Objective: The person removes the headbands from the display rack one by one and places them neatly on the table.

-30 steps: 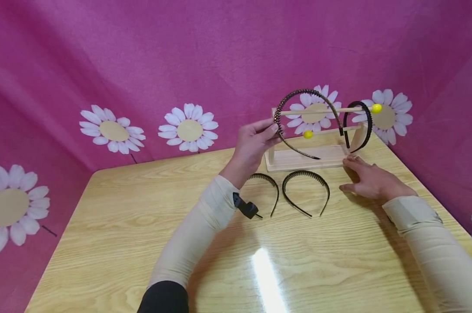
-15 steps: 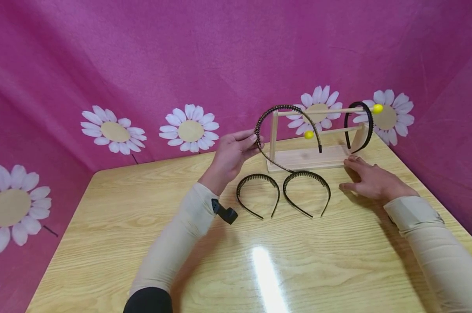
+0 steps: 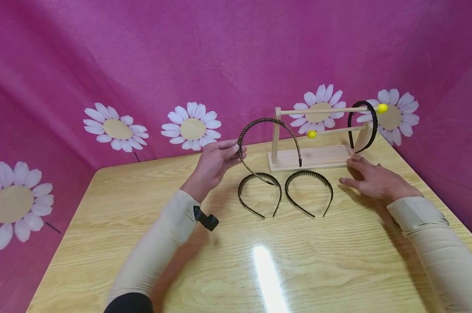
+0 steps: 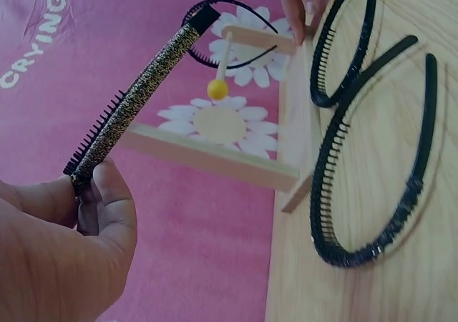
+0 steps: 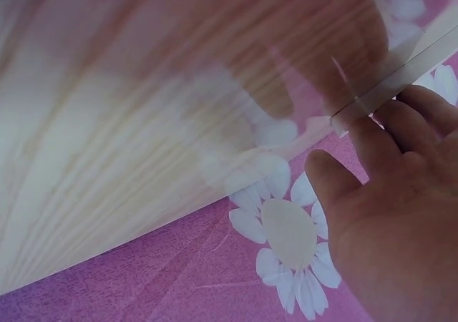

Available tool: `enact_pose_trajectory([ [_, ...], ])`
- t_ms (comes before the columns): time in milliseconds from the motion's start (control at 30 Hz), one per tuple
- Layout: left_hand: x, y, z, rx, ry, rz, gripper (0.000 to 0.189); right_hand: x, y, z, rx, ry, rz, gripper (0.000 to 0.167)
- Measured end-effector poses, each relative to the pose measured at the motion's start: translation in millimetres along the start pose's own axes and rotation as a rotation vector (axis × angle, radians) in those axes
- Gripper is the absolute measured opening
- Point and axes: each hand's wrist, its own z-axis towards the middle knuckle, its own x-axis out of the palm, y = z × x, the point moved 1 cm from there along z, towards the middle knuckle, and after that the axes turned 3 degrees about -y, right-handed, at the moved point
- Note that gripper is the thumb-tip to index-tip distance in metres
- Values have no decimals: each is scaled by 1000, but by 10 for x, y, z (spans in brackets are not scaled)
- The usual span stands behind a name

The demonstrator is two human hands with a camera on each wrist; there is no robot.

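The glittery headband (image 4: 143, 89) is pinched at its side by the thumb and fingers of the left hand (image 3: 215, 165) and arches rightward from it, above the table (image 3: 102, 243). Below, a toothed headband (image 3: 241, 194) is laid, with a second headband (image 3: 308, 173) just beside. Near the table's back right corner, a wooden rack (image 3: 322, 154) is touched at its base by the right hand (image 3: 378, 180), fingers extended; a dark headband (image 3: 375, 126) is hung on the rack.
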Motion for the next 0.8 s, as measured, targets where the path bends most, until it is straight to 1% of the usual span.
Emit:
enact_pose_trajectory([
  [100, -75, 8, -17, -10, -11, 11, 31, 14, -1, 1, 7, 4, 18, 91],
  [267, -209, 26, -82, -19, -26, 19, 31, 16, 5, 9, 6, 6, 10, 91],
  [333, -266, 41, -111, -22, -22, 25, 32, 6, 11, 12, 0, 0, 2, 89],
  [400, -325, 59, -138, -25, -13, 34, 32, -3, 18, 15, -13, -13, 2, 82],
  [567, -492, 93, -216, -41, -17, 68, 34, -12, 26, 13, -21, -14, 6, 80],
  [633, -556, 101, -251, -48, -24, 78, 35, -12, 26, 3, -16, -7, 0, 86],
  [800, -690, 116, -305, -71, -52, 80, 36, -14, 24, -36, -24, -20, -8, 89],
])
